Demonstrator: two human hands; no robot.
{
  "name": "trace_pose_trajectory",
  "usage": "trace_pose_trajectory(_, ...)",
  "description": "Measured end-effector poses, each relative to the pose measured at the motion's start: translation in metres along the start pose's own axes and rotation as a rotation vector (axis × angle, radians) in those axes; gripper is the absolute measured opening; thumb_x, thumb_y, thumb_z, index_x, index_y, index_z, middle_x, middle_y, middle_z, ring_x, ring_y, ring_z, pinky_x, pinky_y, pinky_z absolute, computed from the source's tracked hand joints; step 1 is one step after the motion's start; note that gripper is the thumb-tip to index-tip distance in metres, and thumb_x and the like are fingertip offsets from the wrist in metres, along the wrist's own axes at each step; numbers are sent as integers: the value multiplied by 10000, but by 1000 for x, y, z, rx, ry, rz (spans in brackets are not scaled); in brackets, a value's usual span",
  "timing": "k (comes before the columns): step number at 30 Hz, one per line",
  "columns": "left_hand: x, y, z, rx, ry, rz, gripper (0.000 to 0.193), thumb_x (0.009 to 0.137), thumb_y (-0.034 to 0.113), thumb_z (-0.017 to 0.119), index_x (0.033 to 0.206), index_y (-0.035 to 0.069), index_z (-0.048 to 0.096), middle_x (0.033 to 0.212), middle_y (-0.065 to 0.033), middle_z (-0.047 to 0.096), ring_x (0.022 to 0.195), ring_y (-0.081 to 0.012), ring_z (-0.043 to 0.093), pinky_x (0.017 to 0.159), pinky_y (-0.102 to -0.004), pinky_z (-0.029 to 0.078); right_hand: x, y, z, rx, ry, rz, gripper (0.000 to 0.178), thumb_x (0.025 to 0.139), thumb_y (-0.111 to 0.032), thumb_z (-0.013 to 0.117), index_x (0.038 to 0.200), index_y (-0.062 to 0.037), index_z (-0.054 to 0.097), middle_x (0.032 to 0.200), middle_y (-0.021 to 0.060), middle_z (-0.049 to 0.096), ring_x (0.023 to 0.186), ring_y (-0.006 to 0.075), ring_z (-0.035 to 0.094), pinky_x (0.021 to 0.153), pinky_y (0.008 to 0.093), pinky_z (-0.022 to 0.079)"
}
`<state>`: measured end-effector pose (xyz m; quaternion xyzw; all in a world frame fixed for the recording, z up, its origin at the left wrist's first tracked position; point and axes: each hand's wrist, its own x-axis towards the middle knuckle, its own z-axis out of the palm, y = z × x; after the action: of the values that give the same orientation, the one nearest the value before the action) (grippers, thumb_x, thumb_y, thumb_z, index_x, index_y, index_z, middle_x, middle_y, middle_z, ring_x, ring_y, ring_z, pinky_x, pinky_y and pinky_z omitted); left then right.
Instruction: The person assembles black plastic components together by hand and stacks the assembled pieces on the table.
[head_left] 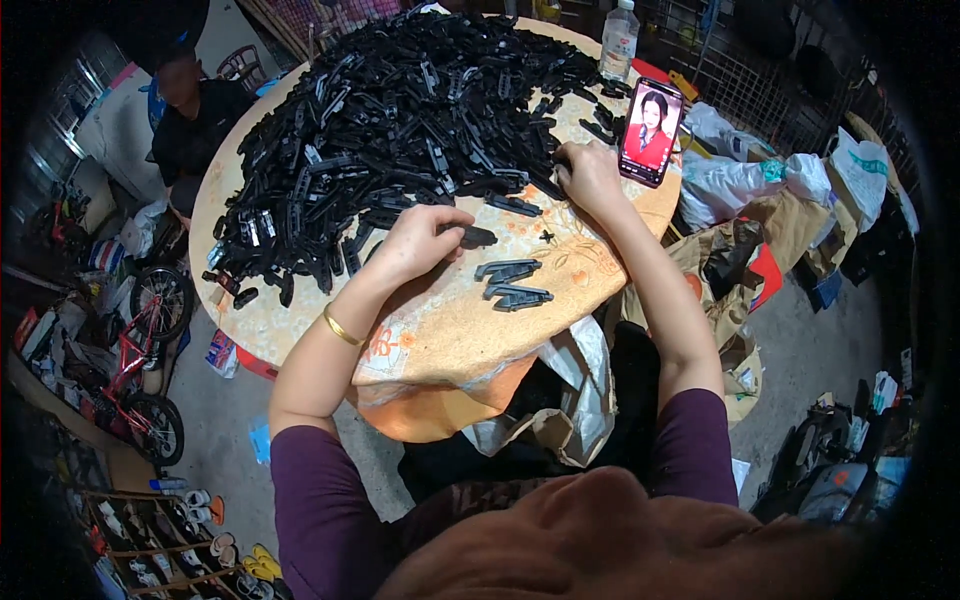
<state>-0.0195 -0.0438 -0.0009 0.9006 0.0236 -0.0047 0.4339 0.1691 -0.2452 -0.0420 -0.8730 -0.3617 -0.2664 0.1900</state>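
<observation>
A large heap of slim black plastic parts [400,130] covers the far side of the round table [450,335]. My left hand [425,243], with a gold bangle on its wrist, pinches one black plastic part [480,237] between thumb and fingers, low over the tabletop. At the heap's right edge, my right hand [594,180] has its fingers curled down among the parts; what they grip is hidden. Nearer to me, several grey-black parts [517,297] lie together, apart from the heap.
A phone [652,132] with a lit screen stands by the table's right edge, a clear bottle [620,40] beyond it. Sacks and bags [740,180] crowd the right. Another person [195,120] is at the far left. A red bicycle [130,365] and a shoe rack [160,550] stand left.
</observation>
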Motion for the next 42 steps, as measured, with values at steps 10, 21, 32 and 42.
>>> trace_pose_trajectory(10, 2, -7, 13, -325, 105, -40, 277, 839, 27, 475, 1093, -48, 556, 716, -77, 608, 581, -113, 581, 531, -236, 489, 0, -11, -8, 174, 311, -86, 379, 689, -60, 588, 1066, -64, 551, 795, 133, 598, 780, 265, 568, 666, 384, 443)
trace_pose_trajectory(21, 8, -6, 10, -775, 136, -125, 293, 896, 53, 460, 1164, -61, 492, 883, -111, 626, 731, -137, 631, 690, -237, 534, -15, -94, -39, 1251, -225, 234, 241, 771, -96, 673, 983, 7, 625, 862, 65, 655, 760, 93, 605, 648, 227, 491)
trace_pose_trajectory(32, 1, 10, 11, -1078, 116, -203, 306, 854, -22, 387, 1126, -135, 472, 1112, -206, 546, 984, -297, 592, 908, -354, 486, -26, -89, -28, 935, -31, 82, 207, 774, -117, 646, 949, -6, 639, 852, 136, 648, 734, 209, 634, 641, 292, 491)
trace_pose_trajectory(42, 2, -2, 21, -794, 4, 9, 409, 818, 113, 636, 1159, -71, 507, 932, -97, 625, 780, -116, 603, 716, -221, 508, -39, -87, -33, 793, -13, -158, 210, 746, -146, 685, 910, -23, 645, 783, 119, 625, 679, 251, 607, 618, 305, 481)
